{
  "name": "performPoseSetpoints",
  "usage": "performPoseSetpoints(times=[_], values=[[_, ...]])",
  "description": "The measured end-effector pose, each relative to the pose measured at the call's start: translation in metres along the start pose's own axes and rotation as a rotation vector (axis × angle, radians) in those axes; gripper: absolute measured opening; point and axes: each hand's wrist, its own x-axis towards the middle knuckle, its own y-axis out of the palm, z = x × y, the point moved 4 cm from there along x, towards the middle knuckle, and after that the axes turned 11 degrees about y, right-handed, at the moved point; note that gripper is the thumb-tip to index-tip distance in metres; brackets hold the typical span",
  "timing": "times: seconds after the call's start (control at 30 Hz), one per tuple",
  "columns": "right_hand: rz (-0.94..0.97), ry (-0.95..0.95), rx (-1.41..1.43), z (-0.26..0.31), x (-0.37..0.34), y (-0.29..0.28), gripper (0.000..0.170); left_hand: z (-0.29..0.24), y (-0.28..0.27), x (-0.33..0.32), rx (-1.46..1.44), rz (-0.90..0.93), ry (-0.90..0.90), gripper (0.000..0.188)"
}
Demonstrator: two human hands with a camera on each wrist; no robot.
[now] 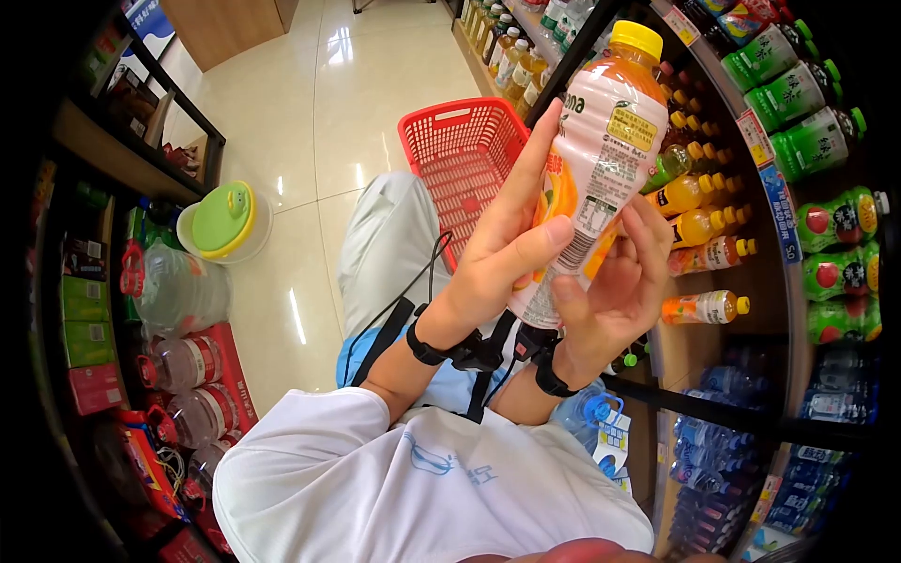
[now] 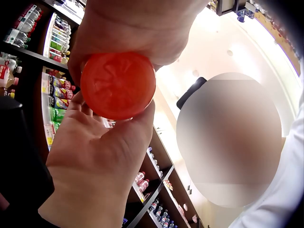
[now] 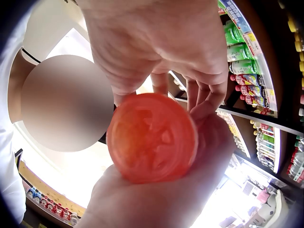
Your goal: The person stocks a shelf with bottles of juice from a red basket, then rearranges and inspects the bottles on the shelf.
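A juice bottle (image 1: 610, 141) with a yellow cap and a pale printed label is tilted between both hands, cap away from the body. The left hand (image 1: 502, 244) grips its left side, thumb across the label. On the lower right side, the right hand (image 1: 615, 286) holds it with bent fingers and thumb. Both wrist views look at the round orange-red bottle base (image 2: 118, 85), (image 3: 152, 137), with the left hand (image 2: 133, 28) and right hand (image 2: 95, 147) around it. Parts of the fingers are hidden behind the bottle.
A red basket (image 1: 465, 169) stands on the tiled floor ahead. Shelves of bottled drinks (image 1: 699, 225) rise close on the right. At the left are large water jugs (image 1: 183, 291) and a tub with a green lid (image 1: 223, 220). A blue-capped jug (image 1: 584, 413) is near the body.
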Motion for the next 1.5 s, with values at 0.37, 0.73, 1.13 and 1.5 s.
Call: performPoseSetpoints(times=[0.37, 0.73, 1.13, 1.5], values=[[0.242, -0.379, 0.174, 0.109, 0.100, -0.044, 0.055, 0.002, -0.004, -0.004, -0.047, 0.021, -0.084, 0.086], [0.542, -0.445, 0.380, 0.127, 0.126, -0.013, 0.053, 0.000, 0.007, -0.005, -0.126, 0.075, -0.002, 0.088], [0.656, -0.495, 0.444, 0.127, 0.136, -0.011, 0.051, -0.013, 0.006, -0.005, -0.064, 0.003, -0.040, 0.094], [0.603, -0.599, 0.310, 0.170, 0.140, -0.037, 0.049, -0.004, 0.005, -0.010, 0.037, -0.199, -0.062, 0.097]])
